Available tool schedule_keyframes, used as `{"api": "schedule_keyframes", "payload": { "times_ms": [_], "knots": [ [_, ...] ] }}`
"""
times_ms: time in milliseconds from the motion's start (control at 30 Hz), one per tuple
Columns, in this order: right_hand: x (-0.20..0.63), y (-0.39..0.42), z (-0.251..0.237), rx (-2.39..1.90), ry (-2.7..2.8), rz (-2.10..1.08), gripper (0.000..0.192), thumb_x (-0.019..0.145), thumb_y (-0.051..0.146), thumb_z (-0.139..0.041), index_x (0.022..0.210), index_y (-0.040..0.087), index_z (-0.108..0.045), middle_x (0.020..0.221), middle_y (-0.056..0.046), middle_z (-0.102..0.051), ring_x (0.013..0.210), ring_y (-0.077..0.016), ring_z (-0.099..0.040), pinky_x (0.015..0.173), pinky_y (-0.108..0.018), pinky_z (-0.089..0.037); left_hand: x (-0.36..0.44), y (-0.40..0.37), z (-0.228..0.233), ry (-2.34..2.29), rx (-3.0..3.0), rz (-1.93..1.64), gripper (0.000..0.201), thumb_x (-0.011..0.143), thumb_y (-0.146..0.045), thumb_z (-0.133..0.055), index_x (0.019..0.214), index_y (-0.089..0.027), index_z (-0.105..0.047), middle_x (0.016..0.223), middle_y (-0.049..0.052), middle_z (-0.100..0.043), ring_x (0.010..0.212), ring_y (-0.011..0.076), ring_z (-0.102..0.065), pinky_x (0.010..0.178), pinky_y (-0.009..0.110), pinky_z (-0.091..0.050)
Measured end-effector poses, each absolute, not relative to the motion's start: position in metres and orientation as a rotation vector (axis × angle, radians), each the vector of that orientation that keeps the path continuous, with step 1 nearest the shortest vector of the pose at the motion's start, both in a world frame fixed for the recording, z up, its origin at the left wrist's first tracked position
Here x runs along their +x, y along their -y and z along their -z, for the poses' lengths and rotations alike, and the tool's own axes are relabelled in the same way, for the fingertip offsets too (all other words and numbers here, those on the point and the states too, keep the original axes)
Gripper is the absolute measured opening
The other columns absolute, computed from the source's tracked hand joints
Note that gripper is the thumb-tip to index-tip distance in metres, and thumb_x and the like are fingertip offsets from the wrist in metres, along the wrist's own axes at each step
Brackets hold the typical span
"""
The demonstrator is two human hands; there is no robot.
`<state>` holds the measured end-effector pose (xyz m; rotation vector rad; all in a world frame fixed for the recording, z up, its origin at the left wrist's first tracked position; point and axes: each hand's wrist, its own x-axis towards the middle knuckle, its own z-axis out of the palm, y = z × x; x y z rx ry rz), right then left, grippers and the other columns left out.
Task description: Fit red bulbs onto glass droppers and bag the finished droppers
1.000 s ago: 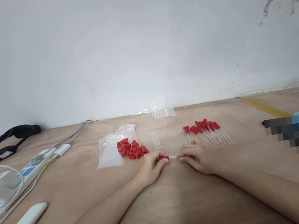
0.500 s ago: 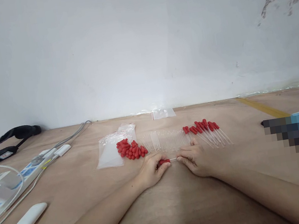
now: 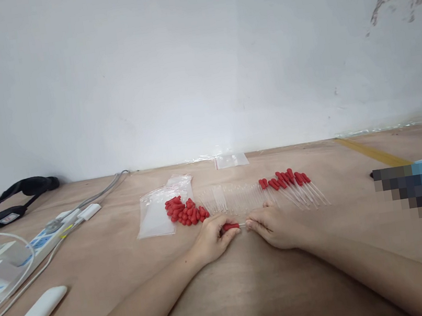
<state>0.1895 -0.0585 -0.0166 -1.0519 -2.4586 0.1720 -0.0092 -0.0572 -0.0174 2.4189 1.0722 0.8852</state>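
Our left-hand fingers (image 3: 228, 232) are pinching a red rubber bulb (image 3: 231, 226), and the right-hand fingertips (image 3: 253, 224) are closing on the thin glass tube (image 3: 242, 225) poking out of it, so both hands are pretty much meeting in the middle, low over the wooden table (image 3: 254, 289). The left hand (image 3: 211, 240) and right hand (image 3: 275, 227) are curling tight, nothing else in them as far as we can tell. Just behind, we're seeing a pile of loose red bulbs (image 3: 185, 210), a row of bare glass tubes (image 3: 233, 198), and a bunch of finished droppers (image 3: 292, 184) to the right. A clear plastic bag (image 3: 156, 213) is lying left of the bulbs, a power strip (image 3: 37, 242) further left.
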Motion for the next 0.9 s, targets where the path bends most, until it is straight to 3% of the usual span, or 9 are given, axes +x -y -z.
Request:
{"api": "schedule_keyframes", "payload": {
  "times_ms": [100, 200, 300, 433, 567, 900],
  "knots": [
    [0.192, 0.06, 0.005, -1.008, 2.509, -0.119, 0.029, 0.087, 0.025, -0.037, 0.066, 0.02, -0.057, 0.065, 0.001, -0.063, 0.06, -0.0118, -0.052, 0.069, -0.029, -0.028, -0.011, 0.056, 0.016, -1.09, 2.386, -0.871, 0.014, 0.079, -0.027, -0.054, 0.083, -0.016, -0.061, 0.071, 0.002, -0.059, 0.06, 0.0114, -0.05, 0.056, 0.021, -0.039],
    [0.202, 0.055, -0.005, -0.988, 2.503, -0.147, 0.023, 0.083, 0.024, -0.043, 0.073, 0.024, -0.063, 0.071, 0.001, -0.066, 0.066, -0.0138, -0.054, 0.071, -0.031, -0.031, -0.014, 0.054, 0.018, -1.132, 2.318, -0.907, 0.023, 0.076, -0.028, -0.057, 0.097, -0.017, -0.057, 0.073, 0.001, -0.058, 0.056, 0.0095, -0.048, 0.054, 0.021, -0.04],
    [0.223, 0.037, -0.01, -1.169, 2.284, -0.27, 0.021, 0.08, 0.029, -0.045, 0.079, 0.024, -0.065, 0.075, 0.0, -0.067, 0.065, -0.0151, -0.056, 0.063, -0.028, -0.035, -0.016, 0.051, 0.021, -1.136, 2.247, -0.941, 0.035, 0.075, -0.026, -0.057, 0.108, -0.018, -0.049, 0.084, 0.001, -0.055, 0.055, 0.0081, -0.047, 0.053, 0.021, -0.042],
    [0.26, 0.01, -0.011, -1.64, 1.807, -0.233, 0.025, 0.073, 0.039, -0.049, 0.064, 0.02, -0.063, 0.066, -0.003, -0.065, 0.06, -0.0166, -0.056, 0.052, -0.025, -0.035, -0.016, 0.05, 0.021, -1.12, 2.289, -0.878, 0.028, 0.076, -0.025, -0.055, 0.103, -0.018, -0.053, 0.082, 0.001, -0.052, 0.056, 0.008, -0.046, 0.053, 0.02, -0.041],
    [0.283, -0.001, -0.005, -1.989, 1.662, -0.109, 0.025, 0.067, 0.041, -0.052, 0.055, 0.02, -0.057, 0.057, -0.003, -0.06, 0.055, -0.0175, -0.053, 0.047, -0.025, -0.029, -0.014, 0.051, 0.018, -1.118, 2.341, -0.834, 0.021, 0.076, -0.024, -0.054, 0.095, -0.017, -0.057, 0.077, 0.001, -0.05, 0.055, 0.0083, -0.045, 0.052, 0.021, -0.039],
    [0.29, -0.002, -0.001, -2.173, 1.738, -0.014, 0.031, 0.069, 0.044, -0.047, 0.05, 0.02, -0.054, 0.06, -0.007, -0.06, 0.053, -0.0177, -0.051, 0.048, -0.027, -0.026, -0.014, 0.051, 0.017, -1.122, 2.374, -0.805, 0.015, 0.077, -0.024, -0.053, 0.089, -0.017, -0.059, 0.072, 0.0, -0.048, 0.057, 0.0099, -0.046, 0.053, 0.021, -0.039]
  ]
}}
